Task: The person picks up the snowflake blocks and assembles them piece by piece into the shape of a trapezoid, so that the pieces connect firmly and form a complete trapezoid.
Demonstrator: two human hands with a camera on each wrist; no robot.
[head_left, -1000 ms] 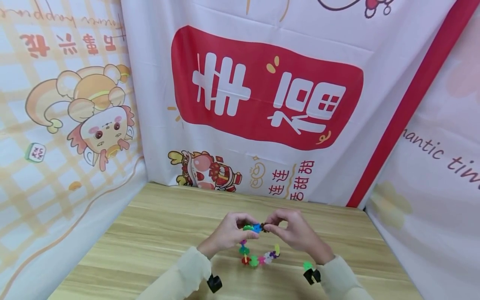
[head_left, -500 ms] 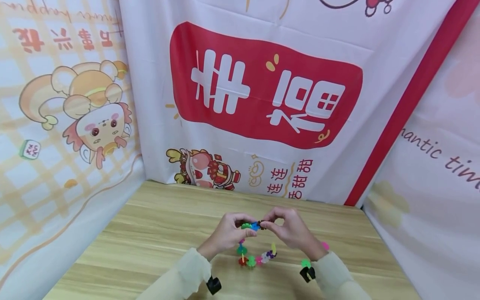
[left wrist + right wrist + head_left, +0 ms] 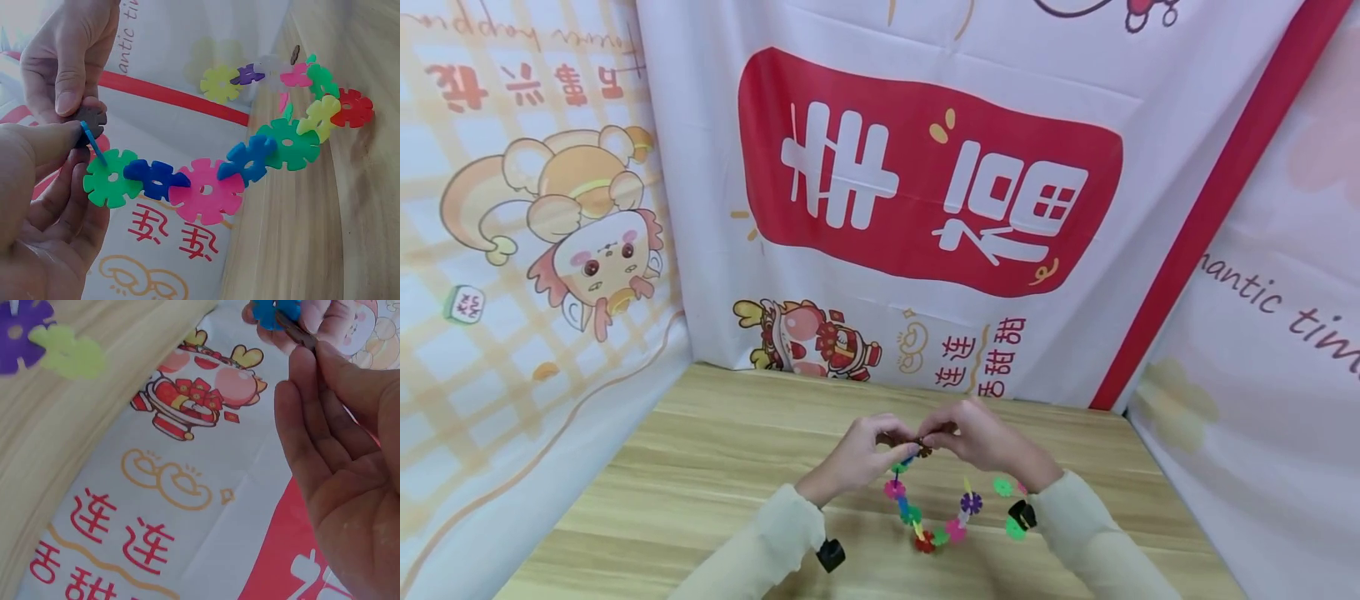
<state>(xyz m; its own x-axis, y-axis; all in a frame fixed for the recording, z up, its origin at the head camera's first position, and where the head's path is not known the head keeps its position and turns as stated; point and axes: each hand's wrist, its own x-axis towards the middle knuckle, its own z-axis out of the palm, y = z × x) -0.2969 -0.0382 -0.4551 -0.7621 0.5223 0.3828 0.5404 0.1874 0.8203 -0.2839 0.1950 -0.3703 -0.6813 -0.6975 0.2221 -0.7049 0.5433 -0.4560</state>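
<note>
While we are looking down from the head view, we are seeing the left hand [image 3: 853, 461] pinching the blue disc [image 3: 912, 458] and the right hand [image 3: 981, 435] pinching the brown disc [image 3: 926, 451], fingers narrow and close together above the surface [image 3: 700, 467]. The flower chain [image 3: 926, 542] is curving below in an open loop, its far end with the yellow disc [image 3: 967, 485] standing free; we cannot tell which pieces are bearing on the wood. A loose green disc [image 3: 1002, 486] is lying near the right sleeve [image 3: 1082, 533], out of the way of the join.

From the left wrist, we are finding the blue disc edge-on, its lower end meeting the chain's first green disc [image 3: 112, 181]. We are judging that the left hand should be bracing the blue disc near its notch, so that pushing is not working the green joint loose.

From the right wrist, we are watching the brown disc tilting across the blue one, touching at the rim; how deep the slots are biting is unclear. For a firm fit, we are probably wanting the notches squarely crossed, then a straight, even press without twisting.
</note>
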